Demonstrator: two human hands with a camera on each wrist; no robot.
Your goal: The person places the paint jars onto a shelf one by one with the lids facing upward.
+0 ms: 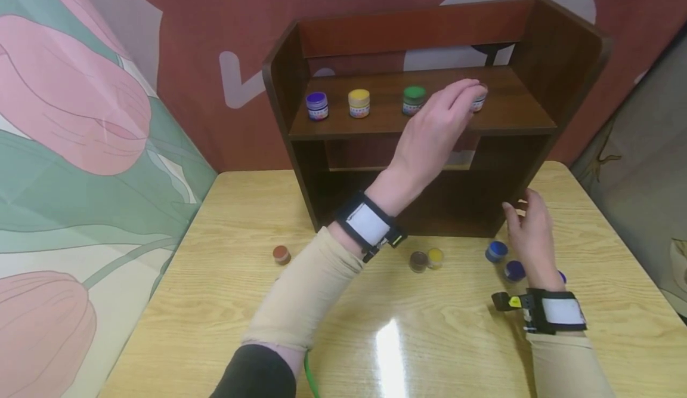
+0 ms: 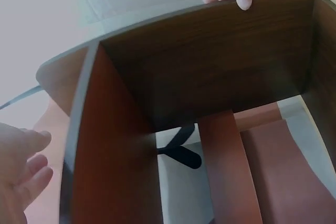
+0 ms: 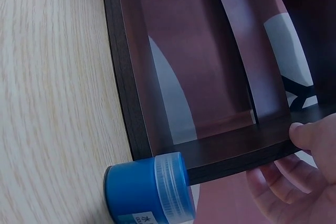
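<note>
On the upper shelf, my left hand (image 1: 432, 129) has its fingers bent down over the top of a small paint jar (image 1: 477, 103), which they partly cover. In the left wrist view the left hand (image 2: 23, 166) is beside the shelf board, with the jar hidden. My right hand (image 1: 534, 237) grips the front edge of the right side panel of the dark wooden shelf unit (image 1: 569, 58). The right wrist view shows its thumb (image 3: 310, 134) inside the edge and the other fingers outside. Purple (image 1: 317, 107), yellow (image 1: 359, 104) and green (image 1: 414, 101) paint jars stand left of my left hand.
On the light wood table (image 1: 214, 278) are a reddish-brown jar (image 1: 281, 255), a dark brown jar (image 1: 418, 261) against a yellow jar (image 1: 435, 258), and a blue jar (image 1: 496, 251) and a dark blue jar (image 1: 514, 271) by my right hand. Patterned cloth (image 1: 193, 40) hangs behind.
</note>
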